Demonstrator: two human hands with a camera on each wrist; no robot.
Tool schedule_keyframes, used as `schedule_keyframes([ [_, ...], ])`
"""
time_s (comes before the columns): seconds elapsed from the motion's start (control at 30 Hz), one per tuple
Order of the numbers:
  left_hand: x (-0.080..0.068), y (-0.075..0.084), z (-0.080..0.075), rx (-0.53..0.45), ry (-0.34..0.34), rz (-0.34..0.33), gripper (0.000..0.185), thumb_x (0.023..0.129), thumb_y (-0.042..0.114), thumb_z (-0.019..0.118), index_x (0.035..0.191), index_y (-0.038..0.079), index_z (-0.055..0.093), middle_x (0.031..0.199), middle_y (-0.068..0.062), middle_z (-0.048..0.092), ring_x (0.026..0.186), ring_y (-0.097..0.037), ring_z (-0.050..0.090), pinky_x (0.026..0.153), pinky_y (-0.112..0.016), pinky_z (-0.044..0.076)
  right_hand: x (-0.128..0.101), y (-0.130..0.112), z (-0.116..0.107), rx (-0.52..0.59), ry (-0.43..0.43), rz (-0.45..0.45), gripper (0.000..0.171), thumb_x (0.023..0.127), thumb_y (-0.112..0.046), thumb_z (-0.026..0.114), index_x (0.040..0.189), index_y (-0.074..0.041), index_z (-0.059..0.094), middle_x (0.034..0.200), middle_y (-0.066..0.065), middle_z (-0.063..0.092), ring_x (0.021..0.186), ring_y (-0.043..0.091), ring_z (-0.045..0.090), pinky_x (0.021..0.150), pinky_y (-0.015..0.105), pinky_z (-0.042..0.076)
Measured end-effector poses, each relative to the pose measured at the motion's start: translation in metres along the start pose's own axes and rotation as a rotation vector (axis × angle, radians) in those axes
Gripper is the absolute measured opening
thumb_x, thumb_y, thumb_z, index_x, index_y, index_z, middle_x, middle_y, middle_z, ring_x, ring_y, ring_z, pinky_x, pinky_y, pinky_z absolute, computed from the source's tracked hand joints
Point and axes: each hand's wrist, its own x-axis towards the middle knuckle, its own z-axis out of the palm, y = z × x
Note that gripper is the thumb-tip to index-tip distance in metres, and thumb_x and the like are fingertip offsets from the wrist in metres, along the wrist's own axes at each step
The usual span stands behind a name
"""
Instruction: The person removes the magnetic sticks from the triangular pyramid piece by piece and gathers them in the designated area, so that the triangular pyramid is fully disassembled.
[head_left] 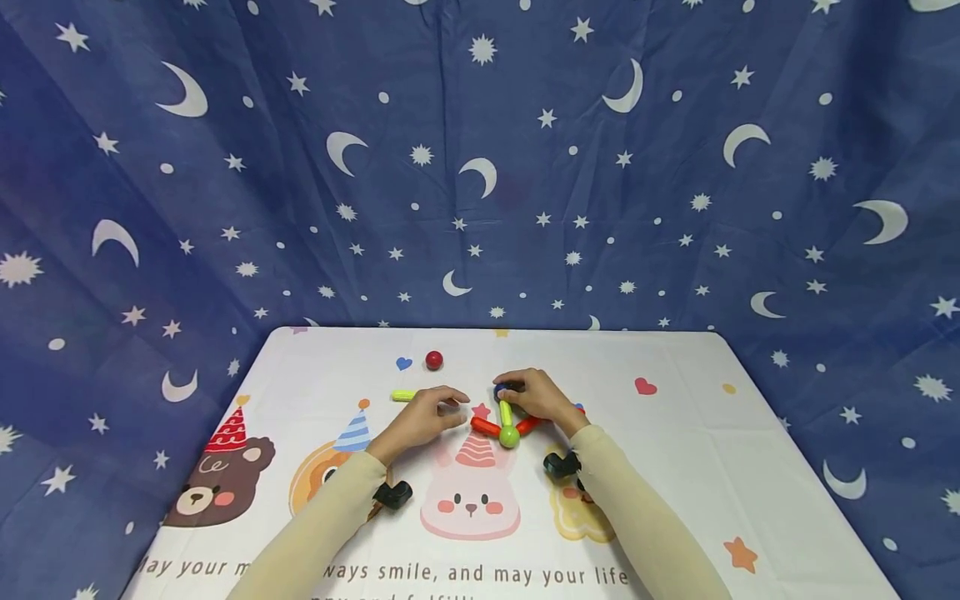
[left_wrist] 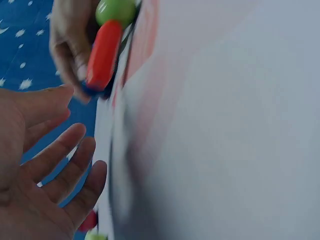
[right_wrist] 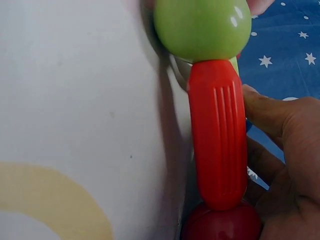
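Note:
Near the table's middle is a joined toy of balls and sticks. A green ball (head_left: 509,437) links a left red stick (head_left: 485,427), a yellow-green stick (head_left: 506,412) and a right red stick (right_wrist: 218,135), which ends at a dark red ball (right_wrist: 222,225). My right hand (head_left: 538,395) pinches the blue ball (head_left: 501,390) at the yellow-green stick's far end. To the left, my left hand (head_left: 426,419) holds nothing; its fingers are loosely bent and spread, apart from the left red stick. My right wrist partly hides the toy's right end in the head view.
A loose red ball (head_left: 434,360) lies toward the table's back. Another yellow-green stick (head_left: 403,396) lies beyond my left hand, partly covered by it. A white cloth with printed cartoon animals covers the table (head_left: 675,500). A blue star-patterned curtain (head_left: 480,250) hangs behind.

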Motion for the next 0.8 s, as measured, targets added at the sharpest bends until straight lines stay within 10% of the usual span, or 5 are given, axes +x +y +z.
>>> schedule_keyframes([
  [0.8,0.01,0.007,0.026,0.015,-0.065,0.062,0.026,0.084,0.02,0.068,0.11,0.019,0.068,0.11,0.003,0.067,0.101,-0.012,0.059,0.096,-0.036,0.044,-0.016,-0.004,0.0,0.023,0.189,-0.019,0.024,0.083,-0.028,0.069,0.106,-0.021,0.069,0.114,0.0,0.067,0.112,0.023,0.06,0.099,0.043,0.044],
])
